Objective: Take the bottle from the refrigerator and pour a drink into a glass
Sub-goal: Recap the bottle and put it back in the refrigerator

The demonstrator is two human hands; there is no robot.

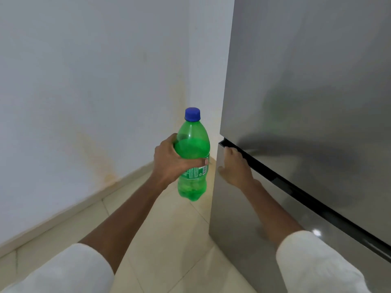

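My left hand [172,162] is wrapped around the middle of a green plastic bottle [193,144] with a blue cap, held upright in the air just left of the refrigerator. The bottle is partly full of clear liquid. My right hand [236,166] lies flat against the top of the grey lower refrigerator door [243,218], fingers spread and fingertips at the dark handle groove [275,178]. Both doors look shut. No glass is in view.
The grey upper refrigerator door [306,70] fills the right side. A white wall [84,81] with yellowish stains stands to the left and behind the bottle. Beige floor tiles [160,240] run between wall and refrigerator.
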